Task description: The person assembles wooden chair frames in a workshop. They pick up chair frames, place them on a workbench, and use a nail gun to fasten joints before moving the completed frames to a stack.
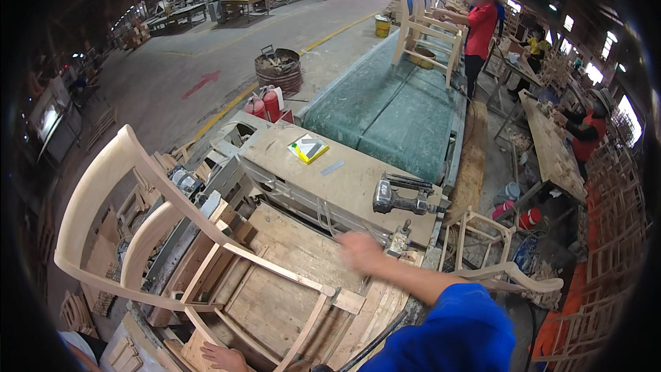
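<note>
A pale wooden chair frame with a curved back lies tilted on a worn wooden workbench. At the bottom edge, my left hand rests on a light wooden piece beside the seat frame, its fingers stretched out. My right hand is over the bench, right of the seat frame; motion blurs its fingers, so any grip is unclear. Just beyond it, a grey and black nail gun lies on a brown board shelf. A small metal fitting sits near my right wrist.
The shelf also carries a yellow-and-white box and a flat metal plate. Beyond runs a green conveyor bearing another chair, near a person in red. Red fire extinguishers stand left; a stool-like frame stands right.
</note>
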`<state>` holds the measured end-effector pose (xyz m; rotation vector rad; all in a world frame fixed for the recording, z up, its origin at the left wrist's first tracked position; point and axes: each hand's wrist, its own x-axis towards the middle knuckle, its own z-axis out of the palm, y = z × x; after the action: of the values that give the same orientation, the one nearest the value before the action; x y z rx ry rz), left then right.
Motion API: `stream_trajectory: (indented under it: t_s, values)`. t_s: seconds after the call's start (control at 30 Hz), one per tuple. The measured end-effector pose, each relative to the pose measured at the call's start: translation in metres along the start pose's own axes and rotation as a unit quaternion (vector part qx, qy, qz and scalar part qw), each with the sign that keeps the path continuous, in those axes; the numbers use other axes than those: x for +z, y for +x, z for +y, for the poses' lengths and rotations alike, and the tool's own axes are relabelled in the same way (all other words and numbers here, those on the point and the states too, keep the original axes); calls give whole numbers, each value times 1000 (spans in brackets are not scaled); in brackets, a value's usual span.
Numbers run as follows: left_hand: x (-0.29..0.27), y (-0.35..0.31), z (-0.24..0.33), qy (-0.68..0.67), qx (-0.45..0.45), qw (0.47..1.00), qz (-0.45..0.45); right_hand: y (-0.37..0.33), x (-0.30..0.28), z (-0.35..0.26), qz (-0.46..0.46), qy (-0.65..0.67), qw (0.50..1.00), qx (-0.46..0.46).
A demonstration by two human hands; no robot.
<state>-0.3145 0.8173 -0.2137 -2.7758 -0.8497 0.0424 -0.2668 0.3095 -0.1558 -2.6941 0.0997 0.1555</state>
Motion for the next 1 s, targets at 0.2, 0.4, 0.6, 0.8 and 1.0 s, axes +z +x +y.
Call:
stream_trajectory:
  t_s: [0.2,0.4,0.6,0.8,1.0]
  values:
    - [0,-3,33,-8,25,995,-93,56,124,-72,-181,138,973,21]
    - [17,12,23,-132,48,989,38,101,151,-82,-170,258,950,29]
    - [-8,42,12,-293,-12,953,-73,105,109,-85,-186,356,915,37]
    - [-56,32,2,-428,-16,902,-62,83,46,-92,-220,360,905,54]
    - [-110,11,14,-564,25,824,-60,60,-56,-86,-122,278,951,-51]
